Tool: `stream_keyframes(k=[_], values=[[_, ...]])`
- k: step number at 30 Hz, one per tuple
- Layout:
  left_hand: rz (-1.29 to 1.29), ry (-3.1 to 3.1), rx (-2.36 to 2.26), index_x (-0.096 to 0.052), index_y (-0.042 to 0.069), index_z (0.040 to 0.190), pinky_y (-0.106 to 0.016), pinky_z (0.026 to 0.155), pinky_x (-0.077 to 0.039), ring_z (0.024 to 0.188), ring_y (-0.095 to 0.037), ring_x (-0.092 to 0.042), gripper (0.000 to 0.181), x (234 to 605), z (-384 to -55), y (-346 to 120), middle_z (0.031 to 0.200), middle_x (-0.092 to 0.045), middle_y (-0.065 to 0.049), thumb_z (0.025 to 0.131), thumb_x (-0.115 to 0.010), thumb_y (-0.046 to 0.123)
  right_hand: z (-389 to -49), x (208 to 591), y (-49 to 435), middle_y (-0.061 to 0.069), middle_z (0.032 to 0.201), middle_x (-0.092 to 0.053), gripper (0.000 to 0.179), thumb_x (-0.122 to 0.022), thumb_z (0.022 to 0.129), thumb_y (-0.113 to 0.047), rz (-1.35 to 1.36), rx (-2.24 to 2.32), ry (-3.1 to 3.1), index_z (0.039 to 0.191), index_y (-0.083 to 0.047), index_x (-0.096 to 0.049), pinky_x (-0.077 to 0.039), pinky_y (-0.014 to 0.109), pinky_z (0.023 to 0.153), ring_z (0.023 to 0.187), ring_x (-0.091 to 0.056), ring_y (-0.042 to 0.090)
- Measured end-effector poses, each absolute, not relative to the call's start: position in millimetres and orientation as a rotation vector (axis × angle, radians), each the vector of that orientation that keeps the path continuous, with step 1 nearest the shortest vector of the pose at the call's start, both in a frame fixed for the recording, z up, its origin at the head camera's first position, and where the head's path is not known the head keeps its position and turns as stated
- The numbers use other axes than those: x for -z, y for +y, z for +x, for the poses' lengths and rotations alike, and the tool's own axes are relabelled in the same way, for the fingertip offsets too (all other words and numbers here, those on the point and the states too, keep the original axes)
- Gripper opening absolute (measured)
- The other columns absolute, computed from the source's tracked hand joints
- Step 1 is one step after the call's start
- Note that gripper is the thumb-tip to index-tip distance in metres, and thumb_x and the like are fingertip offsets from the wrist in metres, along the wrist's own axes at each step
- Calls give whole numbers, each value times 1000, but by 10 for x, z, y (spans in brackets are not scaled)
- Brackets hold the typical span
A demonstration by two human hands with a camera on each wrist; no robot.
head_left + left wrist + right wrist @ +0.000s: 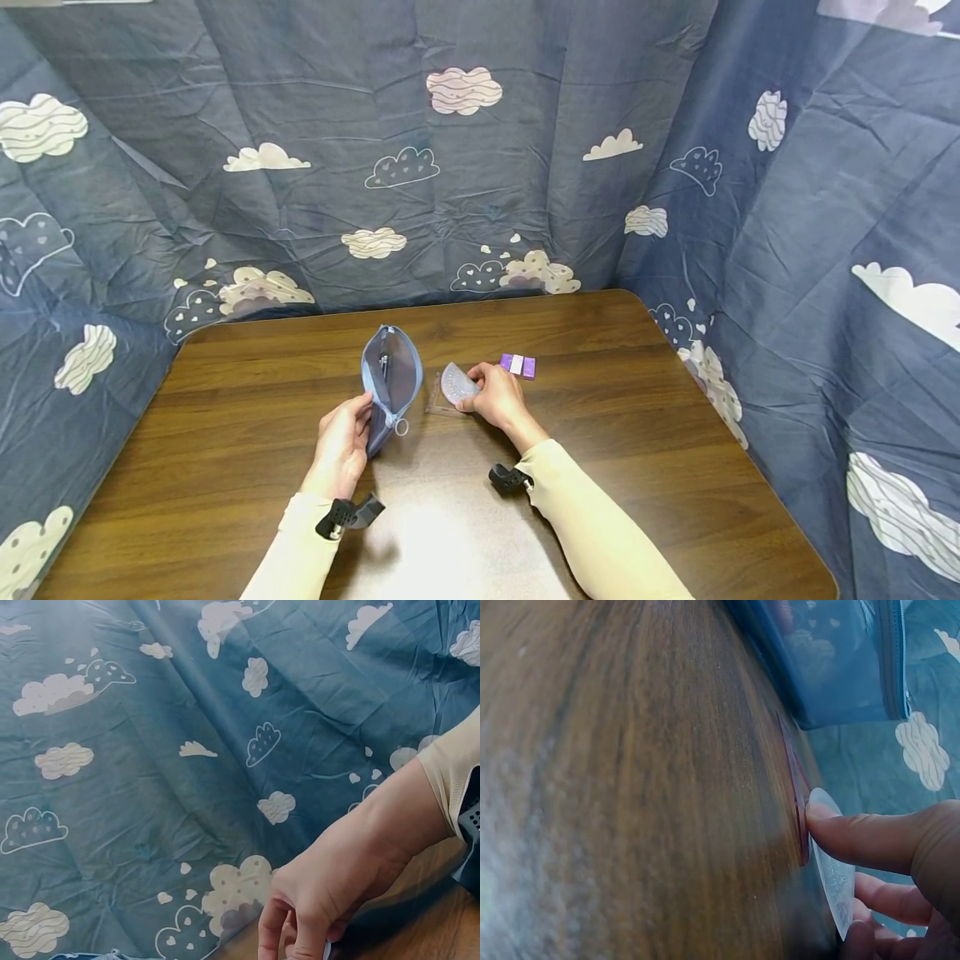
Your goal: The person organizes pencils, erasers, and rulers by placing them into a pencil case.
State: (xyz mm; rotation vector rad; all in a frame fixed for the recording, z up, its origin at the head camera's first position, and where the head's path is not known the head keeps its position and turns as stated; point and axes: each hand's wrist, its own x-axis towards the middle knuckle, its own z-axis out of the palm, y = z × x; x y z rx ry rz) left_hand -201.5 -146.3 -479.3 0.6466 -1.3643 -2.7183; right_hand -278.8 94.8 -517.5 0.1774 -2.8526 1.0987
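My left hand [342, 443] grips the side of a blue zippered pencil pouch [406, 371], its mouth spread wide and a dark pen [385, 365] showing inside. To the right of the pouch, my right hand [498, 398] pinches a clear half-round protractor [456, 385] between thumb and fingers. In the right wrist view the protractor [832, 874] is tilted on edge, close above the table. Beneath it lies a thin, see-through, reddish-edged flat piece [437, 406], partly hidden by the protractor and hand. The left wrist view shows mostly my right hand [337, 881], with only the pouch's zipper edge at the bottom.
A purple and white small block [528, 367], like an eraser, lies just beyond my right hand. The brown wooden table [247, 392] ends at a blue cloud-patterned curtain [315, 200] behind and on the right. Black wrist cameras sit on both sleeves.
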Motion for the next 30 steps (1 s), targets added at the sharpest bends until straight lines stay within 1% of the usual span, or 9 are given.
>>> stream_keyframes(k=[4,6,13,19,24,27,30], values=[[645,-1379,2713,-72,10,78,-33,92,-43,87,-16,-64,21,4789,-1990,-1470,81,-71,-2,96,-62,2,-2776,5171,947,1,84,-63,52,-96,61,-23,191,-1104,-2842,105,-12,-72,-43,35,69,73,-55,16],[646,-1381,2713,-72,10,79,-33,90,-43,87,-16,-64,22,4789,-1976,-1472,82,-71,-2,96,-62,3,-2774,5174,949,1,83,-64,51,-96,61,-23,195,-1101,-2839,105,-11,-72,-42,35,69,73,-55,16],[664,-1329,2716,-71,9,76,-34,93,-42,88,-16,-62,24,4788,-1955,-1473,80,-69,-2,96,-61,0,-2787,5193,960,2,82,-64,49,-96,61,-23,213,-1087,-2834,102,-11,-72,-42,35,68,71,-54,15],[671,-1318,2724,-71,7,79,-35,96,-39,91,-18,-60,21,4792,-1950,-1482,82,-67,-2,97,-60,1,-2789,5193,972,4,83,-65,46,-96,63,-20,201,-1140,-2830,101,-12,-72,-42,35,70,72,-54,15],[652,-1323,2721,-71,6,81,-38,102,-35,93,-18,-59,20,4801,-1933,-1491,82,-66,-1,97,-60,1,-2784,5177,985,4,82,-67,39,-92,66,-11,216,-1200,-2806,99,-10,-72,-43,35,71,71,-56,14],[646,-1320,2725,-71,6,81,-38,102,-35,92,-18,-60,19,4800,-1930,-1492,82,-67,-2,96,-60,1,-2793,5173,1003,4,80,-67,33,-87,68,-4,221,-1232,-2779,98,-7,-72,-45,34,71,70,-57,13],[623,-1333,2731,-71,8,80,-38,102,-35,92,-17,-60,21,4800,-1927,-1490,83,-68,-2,97,-60,1,-2805,5161,1026,3,77,-66,28,-83,70,0,220,-1254,-2761,95,-5,-71,-46,33,70,69,-58,13]])
